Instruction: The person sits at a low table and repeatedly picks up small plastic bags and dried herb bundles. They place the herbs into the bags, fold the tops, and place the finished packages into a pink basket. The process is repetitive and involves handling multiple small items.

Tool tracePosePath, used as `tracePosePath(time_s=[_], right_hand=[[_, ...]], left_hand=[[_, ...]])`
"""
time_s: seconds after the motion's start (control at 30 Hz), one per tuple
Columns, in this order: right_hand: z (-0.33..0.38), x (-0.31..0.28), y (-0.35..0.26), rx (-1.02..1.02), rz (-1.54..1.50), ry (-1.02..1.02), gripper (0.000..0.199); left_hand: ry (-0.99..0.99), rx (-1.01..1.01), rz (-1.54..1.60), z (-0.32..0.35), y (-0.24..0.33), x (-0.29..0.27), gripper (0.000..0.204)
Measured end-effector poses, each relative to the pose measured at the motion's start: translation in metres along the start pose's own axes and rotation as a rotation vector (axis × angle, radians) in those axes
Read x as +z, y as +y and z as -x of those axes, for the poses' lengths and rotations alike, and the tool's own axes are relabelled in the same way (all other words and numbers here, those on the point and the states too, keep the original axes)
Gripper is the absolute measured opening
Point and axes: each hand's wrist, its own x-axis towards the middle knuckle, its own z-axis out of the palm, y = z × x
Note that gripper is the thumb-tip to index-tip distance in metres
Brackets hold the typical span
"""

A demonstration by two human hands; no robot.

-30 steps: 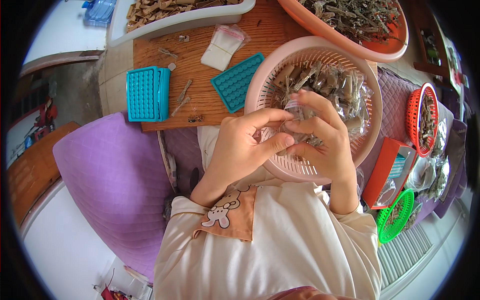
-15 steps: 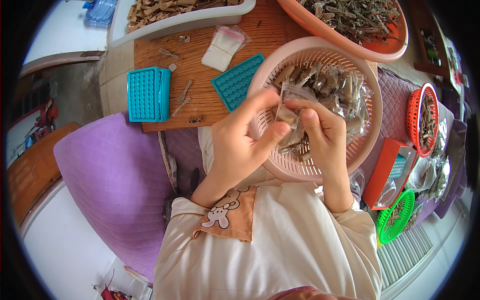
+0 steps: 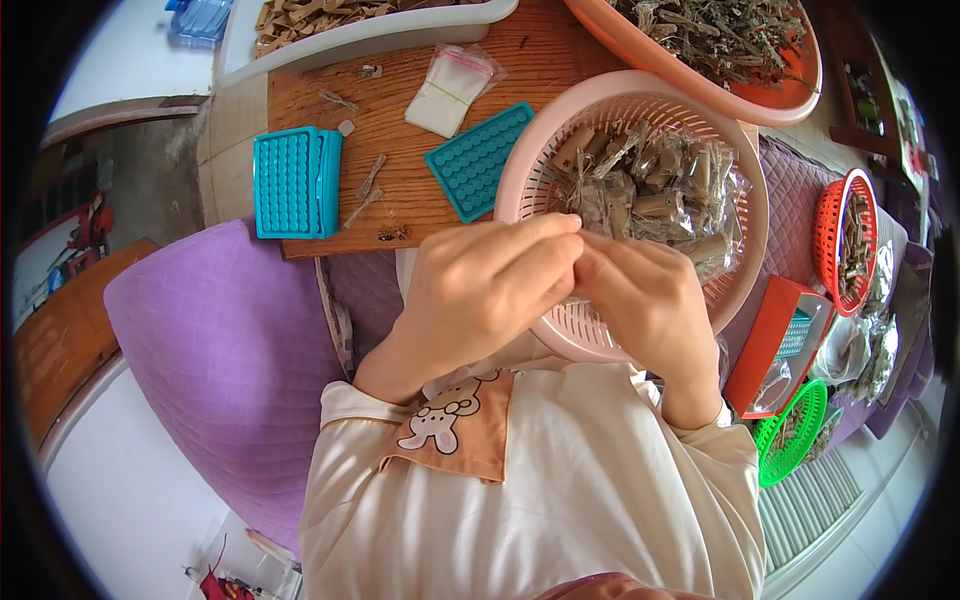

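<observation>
My left hand [image 3: 490, 290] and my right hand [image 3: 650, 300] meet fingertip to fingertip over the near rim of a pink slotted basket [image 3: 520, 165]. Between the pinched fingers is a small clear packet, almost wholly hidden by them. The basket holds several clear packets of brown dried sticks [image 3: 650, 190], lying just beyond my fingers. Cream sleeves cover both forearms, which come up from the lower edge.
On a wooden board [image 3: 400, 210] lie a teal grid tray [image 3: 295, 180], a second teal tray [image 3: 478, 160] and a stack of clear bags [image 3: 450, 90]. A white tub [image 3: 400, 30] and an orange bowl of dried herbs [image 3: 790, 100] stand behind. Right: a red basket [image 3: 828, 240], an orange box [image 3: 760, 360], a green basket [image 3: 800, 440]. Left: a purple cushion [image 3: 220, 350].
Both hands have come down from above the basket's middle to its near rim. The clear packet, plainly seen between them before, is now covered by the closed fingers.
</observation>
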Motion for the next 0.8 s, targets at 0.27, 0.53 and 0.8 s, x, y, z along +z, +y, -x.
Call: tracePosePath(time_s=[0.27, 0.53, 0.8], right_hand=[[0.005, -0.008, 0.005, 0.029, -0.118, 0.109, 0.025], [-0.006, 0.001, -0.003, 0.178, -0.210, 0.167, 0.022], [-0.006, 0.005, -0.002, 0.142, -0.062, 0.153, 0.023]], left_hand=[[0.536, -0.466, 0.544, -0.006, -0.043, -0.020, 0.002], [0.195, 0.057, 0.126, -0.004, -0.003, 0.002, 0.026], [0.156, 0.067, 0.047, -0.006, -0.004, 0.000, 0.025]])
